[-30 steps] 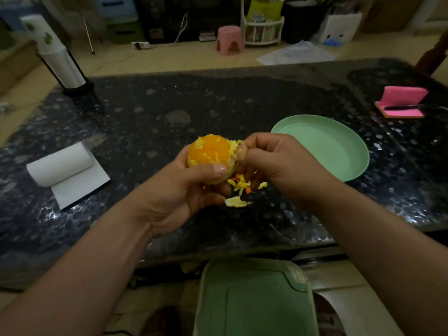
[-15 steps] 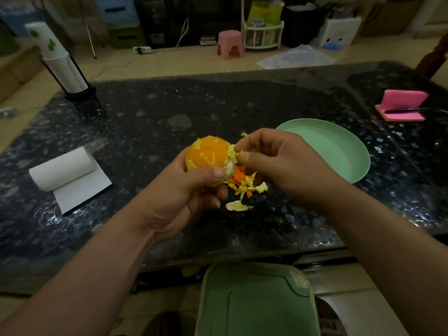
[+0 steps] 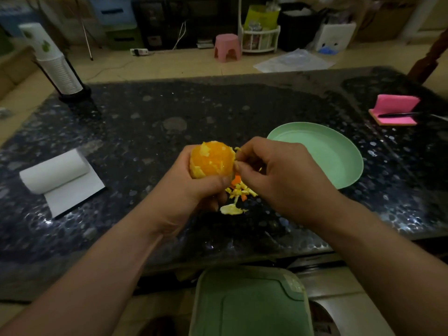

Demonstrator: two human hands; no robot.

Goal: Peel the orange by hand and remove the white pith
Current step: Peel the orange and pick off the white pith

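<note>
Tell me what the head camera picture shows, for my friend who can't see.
A person's left hand holds a mostly peeled orange above a dark speckled table, while the right hand pinches a strip of pith at its side. Below the hands, peel scraps lie on the table, with a green plate to the right.

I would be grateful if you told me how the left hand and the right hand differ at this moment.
The left hand cups the orange, thumb across its near side; the right hand pinches only a small pale shred at the orange's right edge. The left hand carries the fruit; the right hand bears none of it. Both hover above the peel scraps on the table.
</note>
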